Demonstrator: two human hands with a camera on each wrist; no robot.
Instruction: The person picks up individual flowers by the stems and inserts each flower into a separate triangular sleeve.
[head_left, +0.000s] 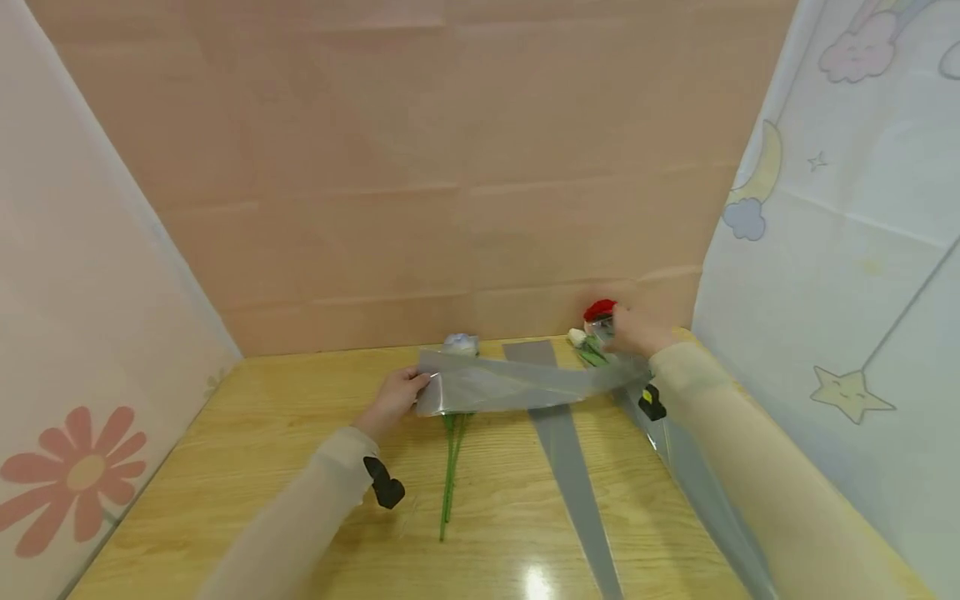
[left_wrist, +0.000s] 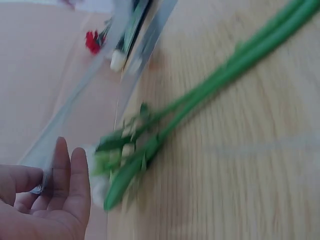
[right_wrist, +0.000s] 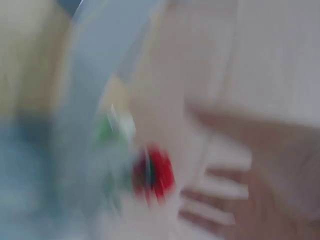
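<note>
My left hand (head_left: pixel 393 400) pinches one end of a greyish clear plastic sleeve (head_left: pixel 502 383), which stretches across to the right above the table. Under that sleeve lies a pale blue-white flower (head_left: pixel 461 343), its green stems (head_left: pixel 450 475) pointing toward me; the left wrist view shows these stems (left_wrist: pixel 220 75) close by the hand. My right hand (head_left: pixel 637 331) is beside a red flower (head_left: pixel 599 310) at the back right. In the blurred right wrist view, the right hand's fingers (right_wrist: pixel 215 200) are spread, apart from the red flower (right_wrist: pixel 155 172). A white flower bud (head_left: pixel 577 337) lies near the red one.
A flat grey plastic strip (head_left: pixel 570 475) lies lengthwise on the wooden table (head_left: pixel 300 417). Another plastic length (head_left: pixel 697 475) runs along the right side, partly beneath the right forearm. A pinkish backdrop (head_left: pixel 412 208) stands behind, with printed sheets on both sides.
</note>
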